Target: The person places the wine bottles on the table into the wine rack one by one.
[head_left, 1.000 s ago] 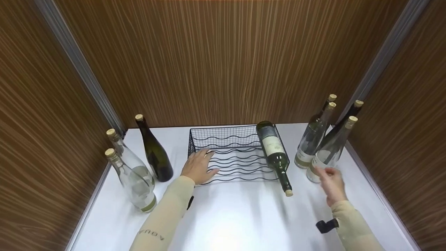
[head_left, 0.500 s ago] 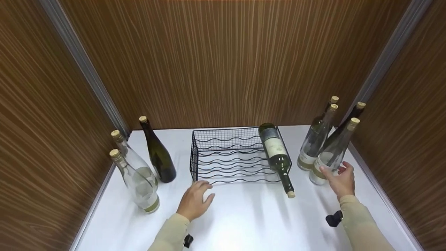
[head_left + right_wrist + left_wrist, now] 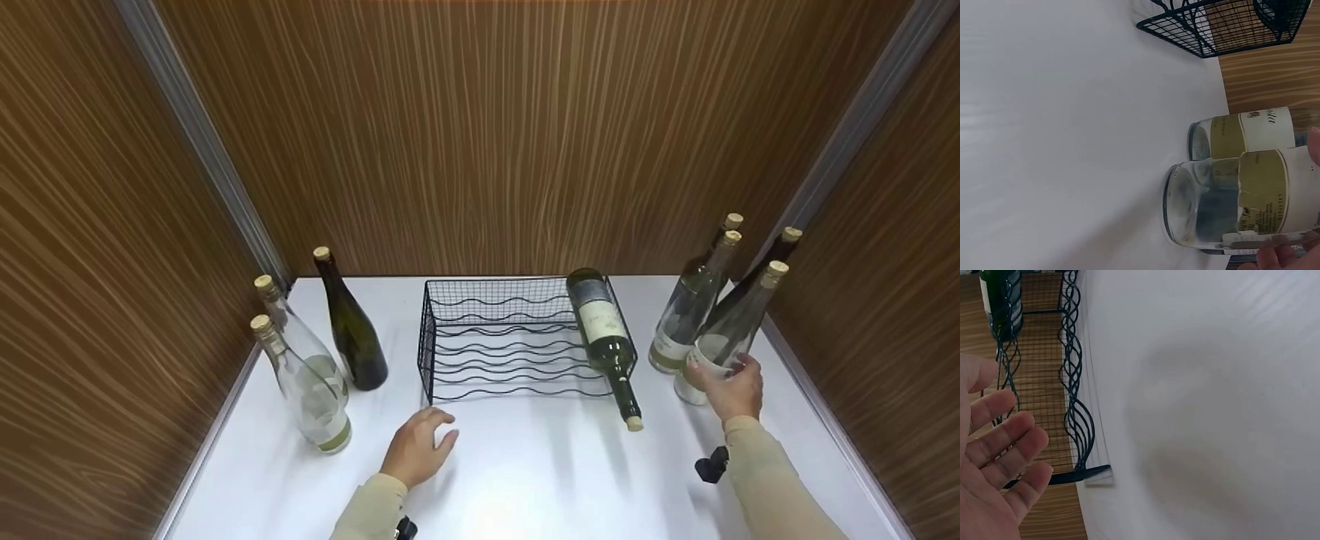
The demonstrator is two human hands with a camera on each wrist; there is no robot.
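My right hand [image 3: 735,390] grips the lower body of a clear corked wine bottle [image 3: 752,311] at the right; its thumb and fingers lie round the label in the right wrist view, where the clear bottle's base [image 3: 1182,205] faces the camera. My left hand [image 3: 418,448] hovers in front of the black wire wine rack [image 3: 517,367], fingers loosely bent and holding nothing, as the left wrist view also shows. A green wine bottle [image 3: 604,319] lies in the rack's right end, its corked neck jutting out toward me.
Close behind the gripped bottle stand another clear bottle [image 3: 686,315] and two dark ones, partly hidden. On the left are a dark bottle [image 3: 356,330] and two clear bottles, the nearer clear bottle [image 3: 311,401] in front. Wood-grain panels [image 3: 495,135] enclose the white table [image 3: 525,480].
My left hand has drawn back from the rack toward me. My right hand has reached the near clear bottle and closed its fingers round it. The view has shifted slightly.
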